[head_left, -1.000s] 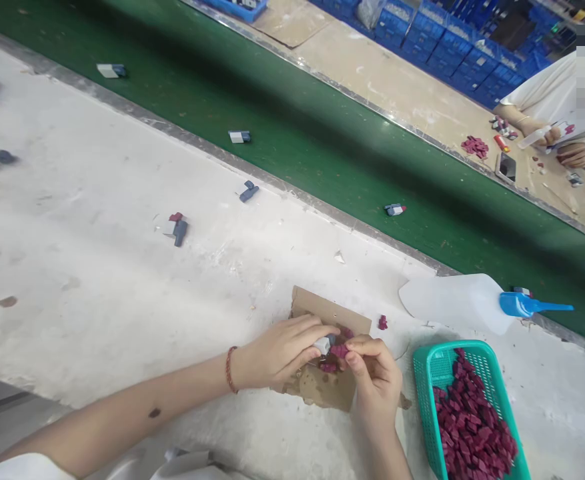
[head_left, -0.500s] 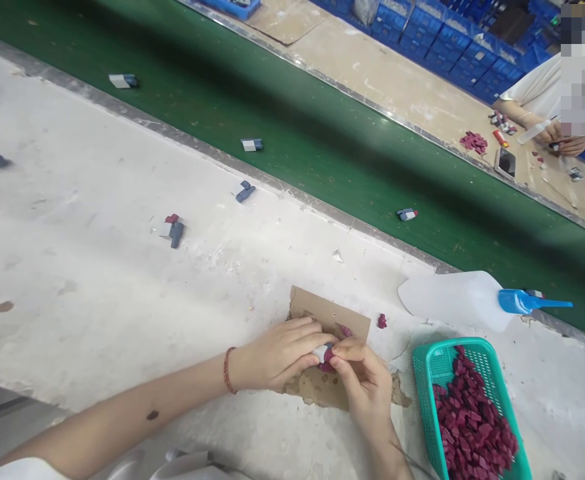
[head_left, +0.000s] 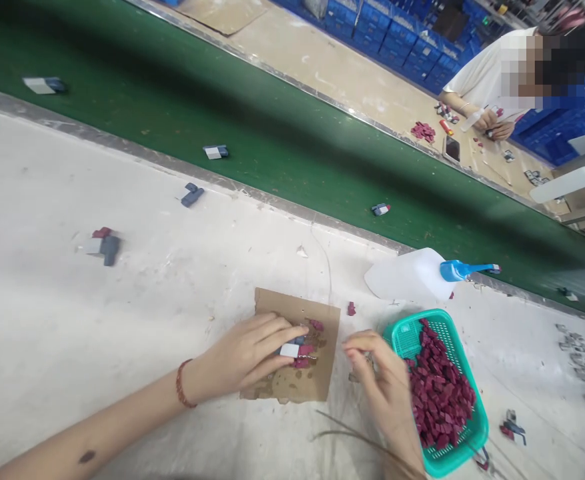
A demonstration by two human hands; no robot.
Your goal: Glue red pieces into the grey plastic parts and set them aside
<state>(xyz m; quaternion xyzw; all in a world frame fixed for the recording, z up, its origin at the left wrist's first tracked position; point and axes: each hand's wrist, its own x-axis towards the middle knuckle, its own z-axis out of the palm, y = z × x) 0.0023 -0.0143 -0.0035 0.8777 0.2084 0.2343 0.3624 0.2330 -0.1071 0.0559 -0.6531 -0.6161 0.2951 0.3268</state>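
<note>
My left hand (head_left: 259,350) is closed on a small white and blue block-like piece (head_left: 289,350), holding it over a stained cardboard sheet (head_left: 328,363). A maroon part (head_left: 306,349) sits at the right end of that piece. Other maroon bits lie on the cardboard, one (head_left: 316,325) above the held piece and another just below it. To the right of the cardboard is my right hand (head_left: 382,377), its fingers curled and a little apart, with nothing visible between them. Beside it stands a green basket (head_left: 481,427) of maroon parts (head_left: 442,393).
A white bottle with a blue nozzle (head_left: 412,277) lies behind the basket. The green conveyor belt (head_left: 292,160) carries several similar pieces. More pieces (head_left: 109,248) lie at the left. Across the belt, a person (head_left: 492,73) works at a table.
The maroon part that my right hand held is now against the white and blue piece. My right hand has drawn away rightward from it. The view has turned right.
</note>
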